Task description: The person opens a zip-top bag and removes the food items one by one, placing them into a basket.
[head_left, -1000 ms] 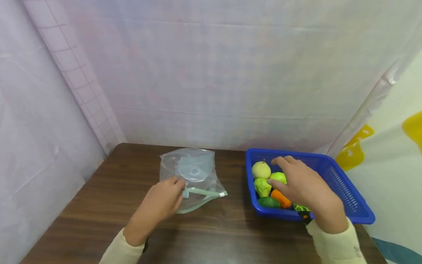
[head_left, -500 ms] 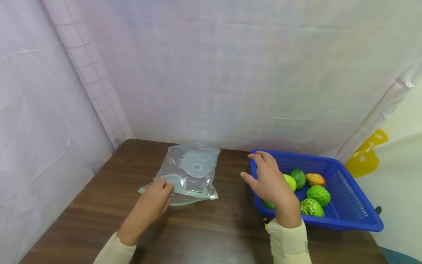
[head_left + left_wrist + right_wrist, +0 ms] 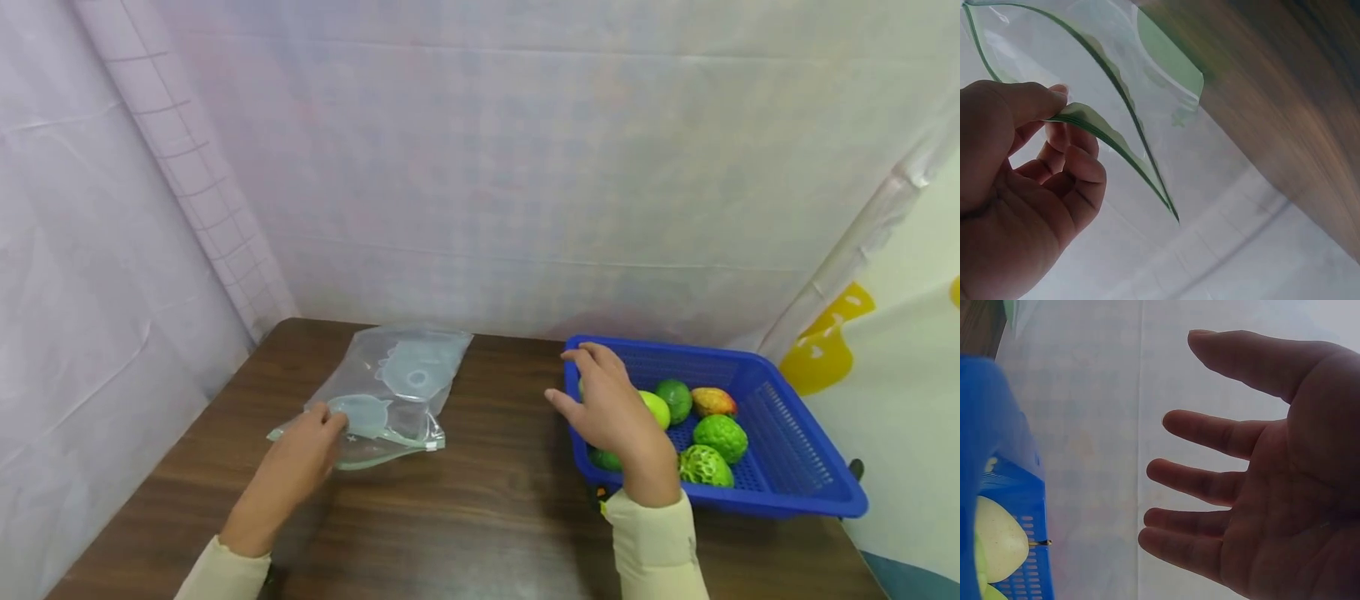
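Note:
My left hand (image 3: pixel 296 458) pinches the green-edged mouth of a clear zip bag (image 3: pixel 412 371) between thumb and fingers. The bag lies on the brown table with pale printed shapes on it. In the left wrist view the green zip edges (image 3: pixel 1100 65) stand apart, so the bag's mouth gapes. My right hand (image 3: pixel 618 417) hovers at the left side of a blue basket (image 3: pixel 780 503), its fingers and thumb spread and holding nothing. Fruit and vegetables in the basket include a yellow-green one (image 3: pixel 655 409) beside the hand and a bumpy green one (image 3: pixel 720 439).
An orange-red fruit (image 3: pixel 713 402) and a dark green one (image 3: pixel 673 401) lie farther back in the basket. In the right wrist view a pale round fruit (image 3: pixel 1000 540) with a stem shows there. White sheeting (image 3: pixel 480 167) walls the table's back and left.
My left hand has drawn the zip bag leftward. From over the basket's contents, my right hand has shifted left to its left rim, showing more of the produce.

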Motion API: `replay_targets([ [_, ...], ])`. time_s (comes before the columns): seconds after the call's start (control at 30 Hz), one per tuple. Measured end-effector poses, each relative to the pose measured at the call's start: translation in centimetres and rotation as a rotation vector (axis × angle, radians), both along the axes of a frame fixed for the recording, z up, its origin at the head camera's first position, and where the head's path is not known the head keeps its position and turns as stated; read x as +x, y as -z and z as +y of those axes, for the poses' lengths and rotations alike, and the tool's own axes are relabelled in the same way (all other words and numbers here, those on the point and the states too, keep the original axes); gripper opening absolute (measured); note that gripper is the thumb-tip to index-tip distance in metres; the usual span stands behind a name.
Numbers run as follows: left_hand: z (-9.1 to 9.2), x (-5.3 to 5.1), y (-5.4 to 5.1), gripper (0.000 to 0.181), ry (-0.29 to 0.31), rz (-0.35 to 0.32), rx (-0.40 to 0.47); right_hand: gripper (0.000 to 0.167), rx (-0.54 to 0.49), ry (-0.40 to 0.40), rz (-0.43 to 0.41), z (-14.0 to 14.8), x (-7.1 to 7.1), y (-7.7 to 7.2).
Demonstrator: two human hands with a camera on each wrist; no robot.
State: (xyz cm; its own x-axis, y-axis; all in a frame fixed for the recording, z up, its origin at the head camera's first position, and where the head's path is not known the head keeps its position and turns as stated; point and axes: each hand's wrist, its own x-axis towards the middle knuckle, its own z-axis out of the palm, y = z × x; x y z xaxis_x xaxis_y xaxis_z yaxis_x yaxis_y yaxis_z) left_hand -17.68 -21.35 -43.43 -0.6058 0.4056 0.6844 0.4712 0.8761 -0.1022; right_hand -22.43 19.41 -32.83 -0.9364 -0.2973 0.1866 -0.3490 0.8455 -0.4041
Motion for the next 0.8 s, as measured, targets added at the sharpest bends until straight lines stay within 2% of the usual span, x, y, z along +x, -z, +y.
replay_targets([
  [0.17, -2.6, 0.8, -0.1, 0.032, -0.064, -0.026, 0.041, 0.062, 0.003, 0.005, -0.022, 0.1, -0.1, 0.2],
  [0.3, -4.3, 1.1, -0.2, 0.033, -0.074, 0.004, 0.044, 0.062, -0.002, 0.009, -0.038, 0.2, -0.3, 0.4],
  [0.4, -4.6, 1.1, -0.2, 0.035, -0.069, 0.023, 0.042, 0.063, -0.003, 0.014, -0.049, 0.4, -0.3, 0.5],
  [0.43, -4.5, 1.1, -0.3, 0.038, -0.077, 0.015, 0.033, 0.064, -0.002, 0.014, -0.055, 0.5, -0.3, 0.5],
  [0.47, -4.1, 1.3, -0.7, 0.042, -0.104, -0.027, 0.027, 0.066, 0.000, 0.015, -0.058, 0.5, -0.3, 0.5],
  [0.53, -2.9, 1.9, -1.8, 0.058, -0.143, -0.113, 0.011, 0.069, 0.000, 0.020, -0.063, 0.6, -0.2, 0.5],
  [0.57, -2.0, 2.3, -2.7, 0.066, -0.161, -0.165, 0.008, 0.071, -0.001, 0.021, -0.063, 0.6, -0.2, 0.6],
  [0.63, 0.5, 3.0, -4.9, 0.076, -0.181, -0.269, -0.003, 0.074, -0.006, 0.018, -0.043, 0.5, -0.1, 0.7],
  [0.67, 2.0, 3.2, -6.2, 0.074, -0.176, -0.309, 0.008, 0.075, -0.011, 0.015, -0.025, 0.4, -0.1, 0.7],
  [0.73, 5.3, 3.1, -8.6, 0.068, -0.132, -0.319, 0.028, 0.076, -0.018, 0.005, 0.018, 0.0, 0.0, 0.9],
  [0.8, 8.8, 2.4, -10.7, 0.066, -0.106, -0.295, 0.061, 0.076, -0.012, -0.002, 0.062, -0.8, 0.0, 0.9],
])
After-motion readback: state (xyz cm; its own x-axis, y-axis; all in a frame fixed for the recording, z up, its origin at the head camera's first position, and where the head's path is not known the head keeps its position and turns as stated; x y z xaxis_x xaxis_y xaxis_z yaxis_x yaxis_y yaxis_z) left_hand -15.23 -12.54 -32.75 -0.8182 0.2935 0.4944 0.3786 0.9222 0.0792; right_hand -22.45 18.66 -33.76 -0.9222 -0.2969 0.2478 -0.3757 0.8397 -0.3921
